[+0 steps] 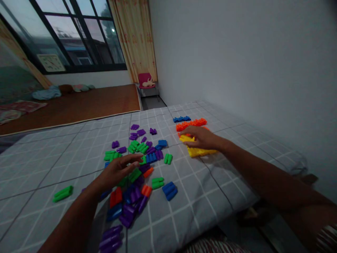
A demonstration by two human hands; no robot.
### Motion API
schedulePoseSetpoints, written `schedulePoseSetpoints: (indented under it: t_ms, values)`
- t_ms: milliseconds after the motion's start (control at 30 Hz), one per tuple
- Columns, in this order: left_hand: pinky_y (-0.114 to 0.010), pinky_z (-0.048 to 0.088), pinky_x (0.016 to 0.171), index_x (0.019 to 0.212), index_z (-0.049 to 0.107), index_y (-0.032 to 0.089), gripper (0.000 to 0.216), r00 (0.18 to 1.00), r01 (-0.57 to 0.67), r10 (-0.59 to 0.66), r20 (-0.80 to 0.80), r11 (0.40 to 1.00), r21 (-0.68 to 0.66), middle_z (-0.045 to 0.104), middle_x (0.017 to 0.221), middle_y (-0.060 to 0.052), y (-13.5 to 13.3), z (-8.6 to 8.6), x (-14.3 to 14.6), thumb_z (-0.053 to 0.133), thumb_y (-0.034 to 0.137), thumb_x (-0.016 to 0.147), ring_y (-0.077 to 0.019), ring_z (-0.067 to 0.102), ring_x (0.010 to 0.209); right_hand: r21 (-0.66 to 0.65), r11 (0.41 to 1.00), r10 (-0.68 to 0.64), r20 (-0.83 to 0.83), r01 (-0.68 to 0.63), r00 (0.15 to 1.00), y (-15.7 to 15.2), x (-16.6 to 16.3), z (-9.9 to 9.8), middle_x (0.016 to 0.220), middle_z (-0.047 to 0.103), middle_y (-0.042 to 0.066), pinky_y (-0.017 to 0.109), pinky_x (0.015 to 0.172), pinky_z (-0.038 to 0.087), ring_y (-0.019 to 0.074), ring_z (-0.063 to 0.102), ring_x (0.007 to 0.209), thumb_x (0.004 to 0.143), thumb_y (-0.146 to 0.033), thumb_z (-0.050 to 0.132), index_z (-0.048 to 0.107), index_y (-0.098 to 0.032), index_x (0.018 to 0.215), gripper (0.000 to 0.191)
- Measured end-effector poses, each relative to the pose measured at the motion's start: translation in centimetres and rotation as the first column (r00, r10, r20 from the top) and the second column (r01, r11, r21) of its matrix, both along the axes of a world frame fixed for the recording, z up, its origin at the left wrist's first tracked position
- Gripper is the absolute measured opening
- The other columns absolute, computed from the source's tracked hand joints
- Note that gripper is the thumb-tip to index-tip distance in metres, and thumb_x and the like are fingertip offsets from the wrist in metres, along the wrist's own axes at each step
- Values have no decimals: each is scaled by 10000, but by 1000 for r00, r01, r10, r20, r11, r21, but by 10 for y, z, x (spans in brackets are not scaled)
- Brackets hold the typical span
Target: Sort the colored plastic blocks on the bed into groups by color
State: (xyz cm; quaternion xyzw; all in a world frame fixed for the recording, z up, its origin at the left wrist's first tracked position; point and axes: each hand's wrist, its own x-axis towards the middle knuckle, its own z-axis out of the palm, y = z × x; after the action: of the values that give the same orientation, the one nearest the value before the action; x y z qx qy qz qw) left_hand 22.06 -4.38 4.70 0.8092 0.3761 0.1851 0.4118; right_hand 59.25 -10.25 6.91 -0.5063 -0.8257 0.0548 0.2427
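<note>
My left hand (118, 170) hovers palm down over a heap of loose plastic blocks (137, 165) in green, purple, blue and orange, its fingers stretched out and holding nothing that I can see. My right hand (201, 137) lies flat, fingers extended, on a row of yellow blocks (198, 151). Just beyond it lie a row of orange blocks (191, 124) and a short row of blue blocks (181, 119). All of this rests on a bed covered by a grey checked sheet (65, 151).
A lone green block (62, 193) lies at the left; a blue one (170, 190) and purple ones (110, 240) lie near me. A white wall (250, 63) borders the bed's right side. Beyond are a brown mat (79, 105), a pink chair (146, 82) and a window (65, 31).
</note>
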Motion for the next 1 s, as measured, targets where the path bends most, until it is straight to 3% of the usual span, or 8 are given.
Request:
schedulePoseSetpoints:
  t_ms: [100, 167, 267, 433, 633, 800, 900, 1000]
  values:
    - [-376, 568, 827, 1173, 673, 214, 553, 999, -39, 39, -20, 999, 15, 693, 1169, -105, 6, -1, -5, 577, 606, 795, -287, 663, 1013, -128, 940, -306, 104, 318, 946, 8, 71, -2, 1038, 688, 85, 336, 745, 464, 236, 634, 876, 770, -519, 628, 685, -226, 1067, 421]
    - [-374, 568, 824, 1185, 670, 215, 558, 999, -36, 37, -35, 999, 24, 692, 1172, -107, 8, -3, -6, 576, 606, 798, -288, 664, 1013, -218, 895, -356, 176, 389, 918, 9, 98, -9, 986, 702, 78, 327, 713, 458, 237, 642, 829, 735, -577, 634, 700, -224, 998, 446]
    - [-374, 568, 821, 1198, 664, 217, 566, 998, -26, 27, -56, 999, 22, 698, 1161, -107, 8, -5, -7, 574, 609, 800, -290, 666, 1010, -281, 884, -329, 192, 373, 924, 9, 109, -24, 948, 710, 72, 320, 691, 453, 232, 647, 800, 718, -603, 626, 698, -218, 960, 460]
    - [-358, 566, 827, 1151, 689, 206, 560, 996, -36, 39, -77, 998, 42, 703, 1148, -102, 8, -5, -6, 566, 624, 800, -276, 669, 1001, -273, 888, -316, 226, 371, 922, 12, 99, -37, 936, 717, 77, 320, 693, 457, 241, 650, 817, 702, -621, 629, 702, -216, 947, 479]
    - [-355, 552, 875, 1121, 703, 203, 560, 998, -10, 14, -63, 998, 62, 715, 1125, -92, 7, 0, -9, 580, 633, 785, -267, 673, 1005, -288, 889, -303, 213, 357, 929, 5, 104, -30, 1025, 719, 87, 319, 699, 475, 233, 658, 809, 735, -628, 591, 711, -222, 1037, 520]
    - [-390, 550, 866, 1121, 698, 178, 600, 986, -166, 168, -6, 979, 117, 729, 1077, -111, 17, 5, -28, 570, 652, 776, -281, 677, 987, -105, 899, -414, 112, 425, 904, -1, 97, -15, 988, 727, 75, 315, 652, 473, 190, 643, 685, 817, -571, 507, 706, -222, 1032, 455]
    - [-411, 515, 921, 1133, 689, 167, 575, 971, -232, 238, -2, 948, 217, 706, 1140, -115, 30, -4, -43, 539, 615, 805, -287, 646, 1048, -104, 959, -258, 69, 264, 964, 1, 58, -9, 894, 731, 59, 287, 639, 462, 178, 642, 685, 862, -498, 486, 708, -211, 960, 376]
    - [-416, 468, 976, 1117, 696, 178, 466, 971, -156, 209, -113, 920, 359, 691, 1166, -103, 38, -19, -50, 536, 504, 825, -279, 610, 1099, -189, 982, -14, 41, 22, 999, 8, -1, -9, 869, 726, 54, 265, 650, 464, 170, 649, 715, 885, -417, 500, 703, -203, 944, 301]
